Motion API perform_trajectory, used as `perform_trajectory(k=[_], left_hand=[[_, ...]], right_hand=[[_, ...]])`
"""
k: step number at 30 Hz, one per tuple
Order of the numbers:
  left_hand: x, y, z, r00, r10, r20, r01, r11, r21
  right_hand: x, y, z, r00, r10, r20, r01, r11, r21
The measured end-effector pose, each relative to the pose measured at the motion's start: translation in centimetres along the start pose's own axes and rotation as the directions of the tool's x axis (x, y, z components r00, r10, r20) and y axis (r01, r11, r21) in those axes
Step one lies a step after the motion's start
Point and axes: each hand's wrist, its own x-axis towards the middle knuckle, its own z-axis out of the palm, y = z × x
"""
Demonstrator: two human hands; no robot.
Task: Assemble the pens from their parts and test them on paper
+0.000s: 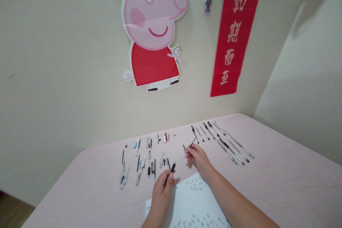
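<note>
My left hand [163, 184] is closed around a short black pen part [173, 166], which points up from between thumb and fingers; whether it is a cap or a grip, I cannot tell. To its right, my right hand [197, 156] pinches a slim dark pen refill [193, 140], tilted up to the right. A small dark tip [184, 147] shows just left of those fingers; I cannot tell whether it is held or lies on the table. Below both hands is a white sheet of paper [184, 203] with rows of small dark marks, partly covered by my forearms.
Taken-apart pens [138, 171] lie in loose groups on the pink table [88, 185] at the left. Several whole-looking pens and refills [235, 149] are lined up at the back right. Behind the table, the wall carries a cartoon pig cutout [155, 62] and a red banner [232, 42].
</note>
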Motion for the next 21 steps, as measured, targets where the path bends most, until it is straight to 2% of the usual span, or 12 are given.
perform_trajectory(k=[3, 6, 8, 12, 21], left_hand=[[0.1, -0.3, -0.3, 0.996, 0.081, -0.046, -0.077, 0.993, 0.091], [0.2, -0.5, -0.5, 0.991, 0.119, -0.058, -0.109, 0.983, 0.148], [0.2, -0.8, -0.5, 0.991, 0.122, -0.052, -0.112, 0.979, 0.169], [0.3, -1.2, -0.5, 0.992, 0.126, -0.024, -0.119, 0.974, 0.194], [0.2, -0.9, -0.5, 0.996, 0.085, -0.013, -0.082, 0.982, 0.169]], right_hand=[[-0.7, -0.9, 0.8, 0.988, 0.078, 0.132, -0.109, 0.962, 0.249], [-1.5, -1.8, 1.3, 0.959, 0.138, 0.249, -0.213, 0.927, 0.308], [-1.9, -2.0, 1.6, 0.945, 0.147, 0.291, -0.241, 0.917, 0.319], [-2.1, -2.1, 1.7, 0.938, 0.144, 0.315, -0.252, 0.908, 0.334], [-1.6, -1.9, 1.2, 0.952, 0.134, 0.275, -0.223, 0.918, 0.327]])
